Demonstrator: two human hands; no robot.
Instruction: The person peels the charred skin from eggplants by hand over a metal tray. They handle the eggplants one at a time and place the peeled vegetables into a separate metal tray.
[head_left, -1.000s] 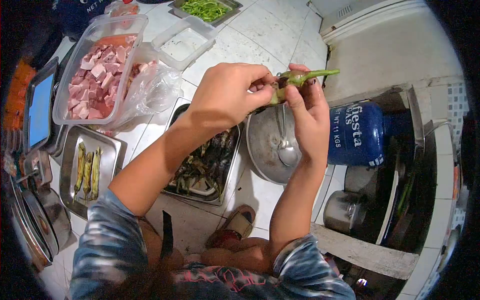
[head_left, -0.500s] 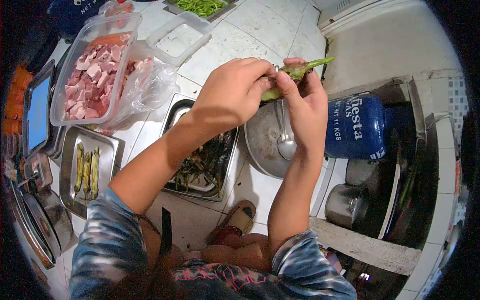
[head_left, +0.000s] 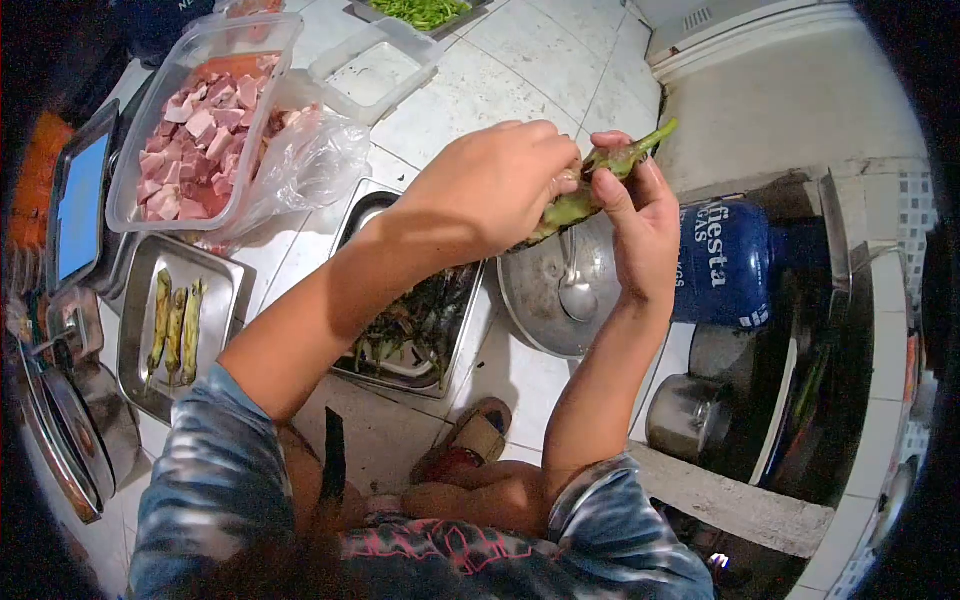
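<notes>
A long roasted eggplant (head_left: 574,210) with a green stem hangs tilted between my hands, its peeled pale-green flesh showing below. My right hand (head_left: 640,205) is wrapped round its stem end, thumb on top. Against its side, my left hand (head_left: 500,185) is closed with fingertips pinched at the eggplant's skin; what exactly lies between them is hidden. Beneath my left forearm, a metal tray (head_left: 462,350) holds charred, blackened eggplants and skins. Under the eggplant stands a round metal pot (head_left: 525,290) with a metal ladle (head_left: 577,300) in it.
Several peeled eggplants (head_left: 175,330) lie in a steel tray (head_left: 225,300) at left. Behind it is a plastic tub (head_left: 120,200) of cut raw meat (head_left: 205,140), near an empty plastic container (head_left: 415,75). A blue gas cylinder (head_left: 725,260) and a pot (head_left: 685,415) are at right.
Both hands have shifted slightly right with the eggplant. My left hand has turned and drawn back a little from the stem end, and more of the eggplant shows. The view has moved slightly.
</notes>
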